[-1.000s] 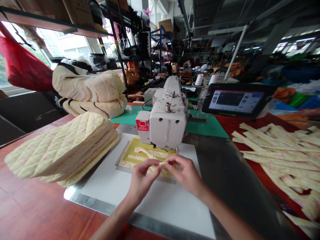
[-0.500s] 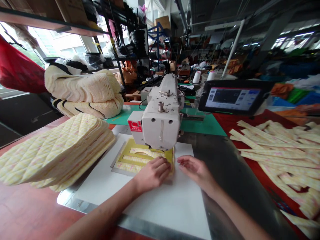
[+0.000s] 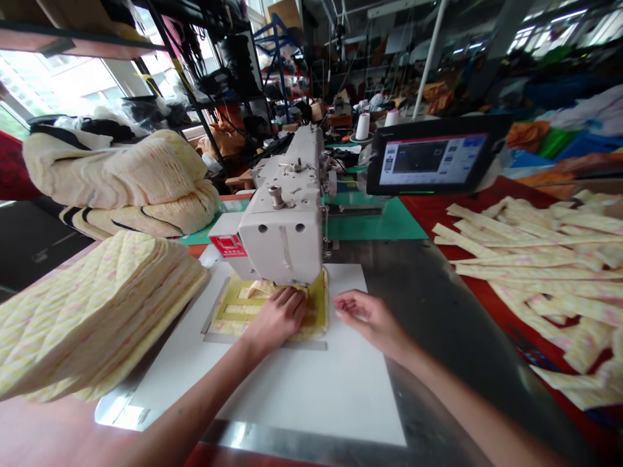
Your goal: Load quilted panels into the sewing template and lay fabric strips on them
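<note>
My left hand (image 3: 276,318) lies palm down on a pale yellow quilted fabric piece (image 3: 257,289), pressing it inside a yellow sewing template (image 3: 317,310) just under the head of a white automatic sewing machine (image 3: 277,237). The fingers hold no visible fold or edge. My right hand (image 3: 368,318) rests on the white board (image 3: 302,389), a little right of the template, with its fingers loose and touching nothing else. The machine head hides the far part of the template.
A tall stack of quilted panels (image 3: 97,318) stands left of the board. Loose quilted strips (image 3: 530,272) cover the red table at right. Behind them are a control screen (image 3: 433,155), a green mat (image 3: 374,220), thread cones (image 3: 363,126) and rolled quilted fabric (image 3: 117,175).
The fabric strip pinched between both hands a second ago now lies in the template under my left hand. My right hand has moved away to the right. The view has tilted and shifted.
</note>
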Tool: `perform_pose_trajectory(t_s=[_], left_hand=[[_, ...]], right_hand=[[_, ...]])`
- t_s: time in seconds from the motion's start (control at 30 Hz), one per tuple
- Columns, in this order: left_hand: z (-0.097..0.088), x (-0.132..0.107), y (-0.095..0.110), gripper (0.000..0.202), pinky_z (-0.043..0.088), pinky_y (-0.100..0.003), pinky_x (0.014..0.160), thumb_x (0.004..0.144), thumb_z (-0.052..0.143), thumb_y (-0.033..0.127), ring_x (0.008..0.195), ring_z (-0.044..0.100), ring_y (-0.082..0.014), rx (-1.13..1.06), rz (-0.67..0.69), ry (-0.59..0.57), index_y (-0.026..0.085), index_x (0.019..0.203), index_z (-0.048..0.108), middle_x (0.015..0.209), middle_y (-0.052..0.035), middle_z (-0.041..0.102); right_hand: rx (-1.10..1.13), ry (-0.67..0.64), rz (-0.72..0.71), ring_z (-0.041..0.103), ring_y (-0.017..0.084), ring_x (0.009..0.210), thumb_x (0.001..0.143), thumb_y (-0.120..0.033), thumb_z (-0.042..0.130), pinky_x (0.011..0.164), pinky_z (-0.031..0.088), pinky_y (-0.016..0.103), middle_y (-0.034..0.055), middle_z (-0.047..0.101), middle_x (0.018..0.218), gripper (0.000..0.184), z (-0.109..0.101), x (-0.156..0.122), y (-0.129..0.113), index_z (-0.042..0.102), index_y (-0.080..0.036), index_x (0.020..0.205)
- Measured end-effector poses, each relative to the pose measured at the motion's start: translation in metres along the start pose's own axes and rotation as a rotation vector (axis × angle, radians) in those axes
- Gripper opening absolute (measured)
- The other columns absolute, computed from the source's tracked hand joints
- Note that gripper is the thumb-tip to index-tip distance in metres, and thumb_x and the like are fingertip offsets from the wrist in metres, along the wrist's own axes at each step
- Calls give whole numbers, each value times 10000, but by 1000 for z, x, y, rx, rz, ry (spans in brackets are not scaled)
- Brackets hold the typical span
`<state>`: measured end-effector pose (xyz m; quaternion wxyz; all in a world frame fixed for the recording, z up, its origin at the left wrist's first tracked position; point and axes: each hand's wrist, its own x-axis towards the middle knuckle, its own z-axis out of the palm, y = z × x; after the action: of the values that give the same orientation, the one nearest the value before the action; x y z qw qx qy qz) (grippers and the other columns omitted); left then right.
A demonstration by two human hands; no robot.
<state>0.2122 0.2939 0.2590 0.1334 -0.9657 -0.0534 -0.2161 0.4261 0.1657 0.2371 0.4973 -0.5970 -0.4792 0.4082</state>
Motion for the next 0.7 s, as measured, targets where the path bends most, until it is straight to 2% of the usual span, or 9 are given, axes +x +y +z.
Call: perform_pose_trajectory(t_s=[0.23, 0.33, 0.47, 0.6, 0.7], left_hand=[[0, 5, -1, 213, 567, -406, 712, 1008, 449, 75, 848, 658, -268, 23, 21, -6, 64, 1055, 656, 974, -164, 686], [-2, 7, -2, 211, 570, -409, 718, 1005, 444, 75, 846, 656, -271, -15, 21, -81, 56, 1053, 649, 979, -168, 677], [0, 4, -6, 221, 585, -433, 792, 999, 459, 80, 940, 669, -286, -152, -25, -171, 77, 1124, 641, 1058, -182, 675], [7, -7, -12, 292, 594, -426, 915, 975, 528, 100, 1076, 670, -266, -340, -126, -121, 115, 1244, 640, 1189, -166, 688], [12, -15, -14, 340, 586, -375, 962, 968, 497, 71, 1113, 679, -226, -486, -238, -25, 161, 1231, 693, 1216, -134, 705]], right_hand=[[-28, -9, 15, 652, 38, 897, 850, -493, 677, 857, 552, 123, 64, 707, 1011, 430, 1, 0, -1, 711, -121, 1064], [-52, -12, 14, 654, 37, 887, 857, -492, 668, 841, 546, 116, 59, 710, 1000, 417, 1, 0, -2, 717, -125, 1049], [-102, -12, -3, 659, 41, 888, 878, -490, 645, 834, 541, 119, 59, 715, 1004, 406, 0, -1, -3, 726, -131, 1049], [-174, -15, -29, 659, 38, 884, 901, -483, 620, 816, 534, 112, 50, 713, 1005, 383, 1, -4, -2, 733, -148, 1047], [-303, -22, -121, 643, 30, 868, 940, -447, 571, 805, 525, 120, 39, 702, 1012, 331, 6, -7, -1, 728, -170, 1034]])
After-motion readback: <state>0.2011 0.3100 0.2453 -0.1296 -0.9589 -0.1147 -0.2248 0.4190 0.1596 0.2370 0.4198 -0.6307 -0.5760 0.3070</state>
